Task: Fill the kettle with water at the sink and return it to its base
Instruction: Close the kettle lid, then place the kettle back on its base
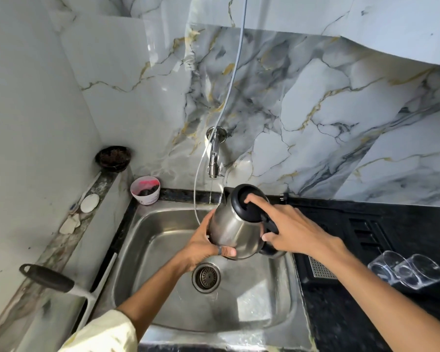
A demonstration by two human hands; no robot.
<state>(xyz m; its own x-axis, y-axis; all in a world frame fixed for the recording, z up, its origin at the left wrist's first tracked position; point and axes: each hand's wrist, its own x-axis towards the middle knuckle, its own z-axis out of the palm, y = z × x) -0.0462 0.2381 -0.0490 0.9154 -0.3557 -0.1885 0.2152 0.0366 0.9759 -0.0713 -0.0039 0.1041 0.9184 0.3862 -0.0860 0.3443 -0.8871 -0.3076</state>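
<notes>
Kettle being held tilted under the running tap

The left hand [201, 246] is cupping the kettle [235, 228] over the sink [163, 250]; the right hand [294, 231] is gripping its handle, finger pressing the closed lid, which probably needs opening next for filling

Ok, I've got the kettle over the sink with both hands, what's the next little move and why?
Probably open the lid and shift the kettle under the tap. A thin stream falls just left of the spout, missing it, and the black lid looks closed under your right hand. Your left hand steadies the steel body above the sink.
</notes>
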